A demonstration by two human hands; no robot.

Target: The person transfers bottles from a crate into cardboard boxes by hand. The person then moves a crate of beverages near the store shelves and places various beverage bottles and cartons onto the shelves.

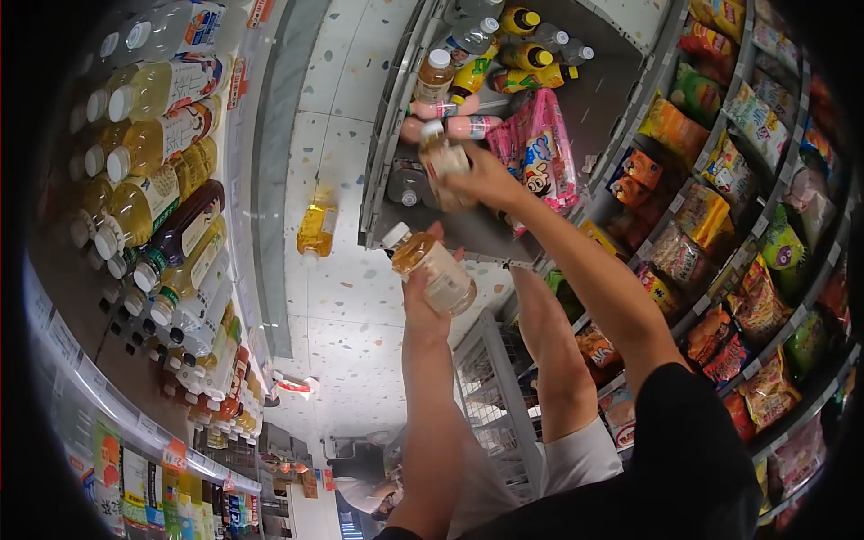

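Note:
In my left hand (430, 286) is a white-capped bottle of pale amber drink (436, 274), tilted, its label facing up. Above it my right hand (486, 180) grips a second white-capped bottle (444, 164), blurred by motion, over the grey crate (378, 171). The crate holds pink bottles (472, 126), yellow-capped bottles (525, 57), a clear bottle (472, 38), another amber bottle (434, 76) and a pink snack package (544, 157). A dark clear bottle (408, 183) lies near the crate's lower left corner.
Shelves of bottled drinks (166, 135) run along the left, snack packets (711, 207) along the right. On the speckled floor (351, 306) lies a yellow bottle (317, 227). A wire basket (499, 396) stands beside my leg. Another person (364, 490) is at the bottom.

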